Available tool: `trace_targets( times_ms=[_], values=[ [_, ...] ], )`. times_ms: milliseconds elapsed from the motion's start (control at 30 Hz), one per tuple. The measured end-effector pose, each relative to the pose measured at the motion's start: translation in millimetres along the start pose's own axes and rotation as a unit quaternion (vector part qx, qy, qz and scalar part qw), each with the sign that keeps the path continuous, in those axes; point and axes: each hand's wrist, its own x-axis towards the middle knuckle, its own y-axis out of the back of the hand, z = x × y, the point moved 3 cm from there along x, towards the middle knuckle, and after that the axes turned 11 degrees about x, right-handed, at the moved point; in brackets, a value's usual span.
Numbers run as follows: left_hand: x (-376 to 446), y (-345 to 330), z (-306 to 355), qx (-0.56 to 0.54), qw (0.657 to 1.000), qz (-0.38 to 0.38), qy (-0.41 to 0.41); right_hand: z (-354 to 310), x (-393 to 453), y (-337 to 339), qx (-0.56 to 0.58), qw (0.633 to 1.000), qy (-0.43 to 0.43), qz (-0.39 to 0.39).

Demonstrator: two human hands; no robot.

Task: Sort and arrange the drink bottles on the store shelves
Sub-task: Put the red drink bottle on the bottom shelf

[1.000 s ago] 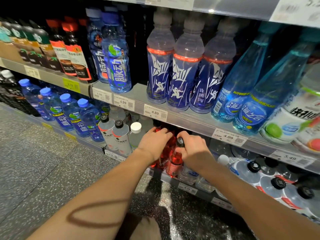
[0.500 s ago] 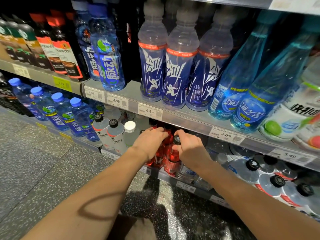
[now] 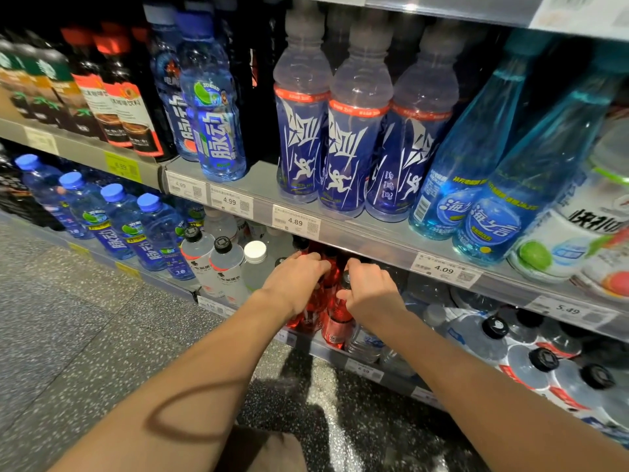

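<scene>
Several red drink bottles (image 3: 335, 327) with black caps stand at the front of the bottom shelf (image 3: 364, 364), under the upper shelf's edge. My left hand (image 3: 294, 281) curls over the tops of the left red bottles and grips them. My right hand (image 3: 369, 291) grips the neck of the front red bottle just to the right. The red bottles further back are hidden by both hands and the shelf above.
Clear bottles with black caps (image 3: 221, 267) and a white-capped one (image 3: 255, 258) stand left of the red ones, blue bottles (image 3: 149, 229) further left. Clear bottles (image 3: 493, 338) fill the right. The upper shelf (image 3: 367, 233) overhangs the hands closely. Speckled floor (image 3: 85, 335) lies below.
Both hands stay on the red bottles and have shifted only slightly. The view has moved a little to the right along the shelf.
</scene>
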Motion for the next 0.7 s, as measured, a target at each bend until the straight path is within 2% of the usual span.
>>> trace_targets(
  times_ms=[467, 700],
  values=[
    [1, 5, -3, -0.055, 0.997, -0.046, 0.005, -2, -1, 3, -0.018, 0.997, -0.026, 0.069],
    [6, 4, -1, -0.004, 0.999, -0.033, 0.005, 8, 0, -9, -0.112, 0.992, 0.028, 0.051]
  ],
)
